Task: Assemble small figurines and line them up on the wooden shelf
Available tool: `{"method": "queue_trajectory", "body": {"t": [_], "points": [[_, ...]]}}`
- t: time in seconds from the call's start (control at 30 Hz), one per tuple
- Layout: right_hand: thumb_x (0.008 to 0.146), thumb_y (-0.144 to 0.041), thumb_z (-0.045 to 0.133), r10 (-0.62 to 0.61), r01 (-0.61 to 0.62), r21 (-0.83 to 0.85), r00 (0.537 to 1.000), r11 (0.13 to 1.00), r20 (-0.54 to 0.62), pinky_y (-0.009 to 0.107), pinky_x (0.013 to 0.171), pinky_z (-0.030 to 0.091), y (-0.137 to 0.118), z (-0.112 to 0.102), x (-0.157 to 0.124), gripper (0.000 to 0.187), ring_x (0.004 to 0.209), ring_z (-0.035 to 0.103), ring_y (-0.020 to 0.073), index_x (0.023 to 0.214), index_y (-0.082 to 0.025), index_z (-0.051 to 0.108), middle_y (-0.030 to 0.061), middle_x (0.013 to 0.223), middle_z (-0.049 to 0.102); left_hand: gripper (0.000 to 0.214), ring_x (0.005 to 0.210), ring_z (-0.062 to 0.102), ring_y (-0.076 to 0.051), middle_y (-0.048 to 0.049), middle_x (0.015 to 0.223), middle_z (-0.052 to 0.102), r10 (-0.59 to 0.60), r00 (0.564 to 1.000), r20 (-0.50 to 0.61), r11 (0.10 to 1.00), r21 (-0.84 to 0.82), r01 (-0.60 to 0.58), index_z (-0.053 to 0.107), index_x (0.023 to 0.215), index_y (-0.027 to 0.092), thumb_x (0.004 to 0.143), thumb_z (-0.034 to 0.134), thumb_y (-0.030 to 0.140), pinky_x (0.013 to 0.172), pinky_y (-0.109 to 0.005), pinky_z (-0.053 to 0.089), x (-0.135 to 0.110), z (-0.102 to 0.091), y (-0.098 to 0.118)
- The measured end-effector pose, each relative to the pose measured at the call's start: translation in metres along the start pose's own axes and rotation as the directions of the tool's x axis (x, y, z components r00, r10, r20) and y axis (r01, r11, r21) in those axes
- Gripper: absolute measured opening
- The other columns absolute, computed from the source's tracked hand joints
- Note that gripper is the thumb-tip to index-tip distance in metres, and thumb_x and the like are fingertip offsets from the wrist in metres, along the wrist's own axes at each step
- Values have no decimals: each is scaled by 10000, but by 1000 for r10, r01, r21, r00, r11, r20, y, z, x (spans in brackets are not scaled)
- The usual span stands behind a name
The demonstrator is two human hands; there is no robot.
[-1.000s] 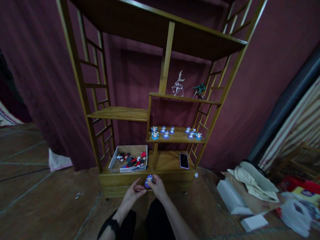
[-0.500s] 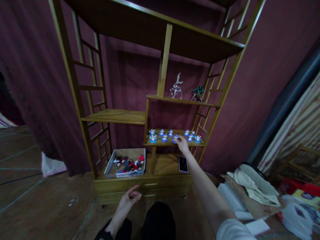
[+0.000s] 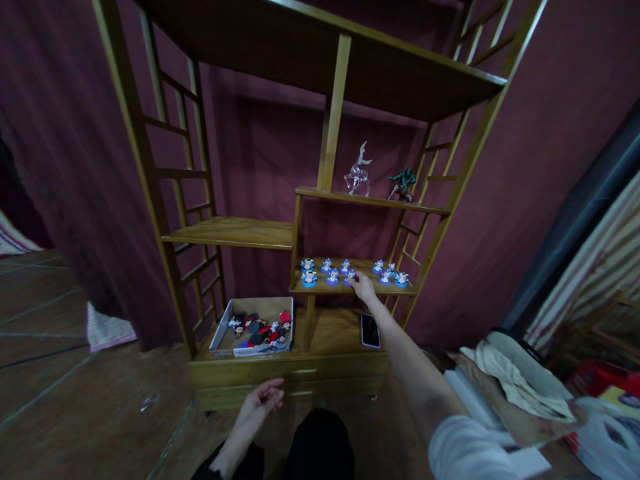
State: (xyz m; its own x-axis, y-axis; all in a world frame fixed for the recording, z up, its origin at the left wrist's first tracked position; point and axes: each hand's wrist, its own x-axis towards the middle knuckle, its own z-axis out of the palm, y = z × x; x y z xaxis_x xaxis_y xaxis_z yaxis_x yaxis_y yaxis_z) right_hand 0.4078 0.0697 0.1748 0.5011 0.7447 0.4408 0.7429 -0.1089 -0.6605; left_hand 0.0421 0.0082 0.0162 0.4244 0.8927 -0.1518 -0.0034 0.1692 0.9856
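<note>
My right hand (image 3: pixel 365 289) reaches to the low right shelf, its fingers closed on a small figurine (image 3: pixel 349 276) with a blue-purple base. That figurine is partly hidden by the fingertips and stands at or just above the shelf board. Several similar figurines on round bases stand around it in two loose rows, such as a white-and-purple figurine (image 3: pixel 333 277) to its left and a light-blue-based figurine (image 3: pixel 401 279) to the right. My left hand (image 3: pixel 260 403) hovers in front of the drawers, fingers loosely bent and apart, with nothing in it.
A shallow cardboard box (image 3: pixel 225 330) of red, black and white figurines sits on the cabinet's lower left. A phone (image 3: pixel 370 331) lies at lower right. Above stand a clear deer figure (image 3: pixel 358 177) and a dark green figure (image 3: pixel 403 185). Bags and cloth (image 3: pixel 520 387) lie right.
My right hand stays at the same figurine, which appears shifted slightly left relative to its neighbours. The left hand's pointing finger has relaxed and bent. The view has shifted a little.
</note>
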Motion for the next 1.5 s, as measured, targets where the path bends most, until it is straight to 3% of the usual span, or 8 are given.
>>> {"method": "queue_trajectory", "body": {"t": [0.13,0.23,0.33,0.53,0.8,0.97,1.17,1.5], "points": [[712,-272,591,-25,28,110,999,994,-23,315,797,432,-3,-4,-2,254,857,598,189,952,-190,615,55,918,664,545,577,564,-146,-5,625,586,-18,1000,6,1000,1,18,659,874,153,462,746,499,546,-253,414,-2,2,3],[715,-278,571,-59,91,176,982,980,-180,324,846,418,-9,-7,-12,321,925,578,191,1016,-169,590,85,1012,637,521,577,564,-145,-5,630,591,-13,1000,5,1000,-4,13,659,868,159,474,745,487,551,-255,420,-3,2,3],[754,-276,511,-94,150,172,950,974,-299,336,859,409,-18,-5,-25,274,908,570,195,994,-172,592,91,978,638,493,559,552,-139,3,603,579,-3,1000,10,1000,-3,3,660,851,156,482,744,473,545,-254,419,-5,3,4],[743,-253,541,-127,153,154,977,976,-168,351,878,384,-45,19,-42,289,963,551,223,1026,-204,575,83,984,641,463,533,529,-132,20,553,540,14,1000,14,1000,5,-14,666,837,156,502,729,468,541,-257,420,-6,4,4],[710,-284,607,39,-46,-39,988,998,-151,395,879,369,-73,43,-40,314,1062,501,302,1004,-194,541,159,1046,605,457,568,524,-147,9,567,540,67,998,12,996,56,-67,683,811,162,498,717,493,603,-285,446,-3,2,-5],[729,-288,582,58,-85,-158,984,984,-168,375,856,394,-84,46,-37,371,1057,516,291,1073,-168,511,181,1065,596,439,580,522,-151,6,564,539,49,998,26,997,62,-50,682,815,160,514,706,478,605,-285,450,-4,2,0],[765,-308,533,69,-95,-341,994,935,-88,342,848,414,-92,44,-40,459,1069,525,265,1181,-139,438,160,1116,580,446,611,531,-152,2,603,557,46,999,29,996,71,-48,676,835,155,522,695,473,623,-283,458,1,0,-6],[772,-317,532,-9,-21,-308,995,951,-94,344,861,398,-89,44,-44,489,1045,533,266,1205,-122,419,166,1101,582,462,609,540,-160,-5,599,572,63,996,56,991,115,-69,669,856,149,543,681,488,619,-285,448,5,-2,-13]]}}
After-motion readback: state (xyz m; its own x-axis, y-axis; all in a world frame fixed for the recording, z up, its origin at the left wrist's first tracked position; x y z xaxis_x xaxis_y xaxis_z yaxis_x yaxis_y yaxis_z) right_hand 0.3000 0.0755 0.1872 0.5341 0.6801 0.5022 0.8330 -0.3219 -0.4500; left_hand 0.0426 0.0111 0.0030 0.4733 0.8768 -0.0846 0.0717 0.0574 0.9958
